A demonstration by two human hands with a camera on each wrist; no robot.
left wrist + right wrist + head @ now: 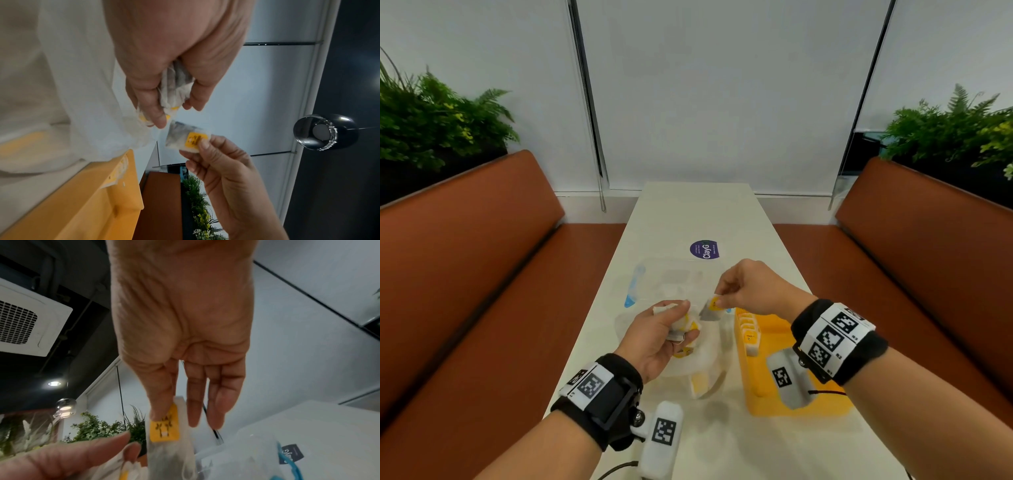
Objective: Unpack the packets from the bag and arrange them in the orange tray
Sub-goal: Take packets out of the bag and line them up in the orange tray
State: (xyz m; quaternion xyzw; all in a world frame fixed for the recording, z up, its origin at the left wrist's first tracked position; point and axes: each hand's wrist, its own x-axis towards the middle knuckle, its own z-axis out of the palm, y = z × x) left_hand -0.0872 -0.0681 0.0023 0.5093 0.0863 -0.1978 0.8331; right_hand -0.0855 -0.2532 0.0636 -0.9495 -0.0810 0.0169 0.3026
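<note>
A bunch of packets (683, 329) is gripped in the left hand (654, 337) above the clear bag (697, 363). One packet (711, 308) — yellow-labelled — is pinched between thumb and fingers of the right hand (751, 291), just beside the bunch. On the counter (688, 212), the orange tray (774, 404) (right of the bag) holds a row of packets (748, 330).

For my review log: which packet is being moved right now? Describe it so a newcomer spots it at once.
Start at the long white table, then the orange plastic tray on its right side. Just left of the tray's far end, the right hand pinches a single small translucent packet with a yellow label; unlike the bunch gripped in the left hand, it hangs alone.
</note>
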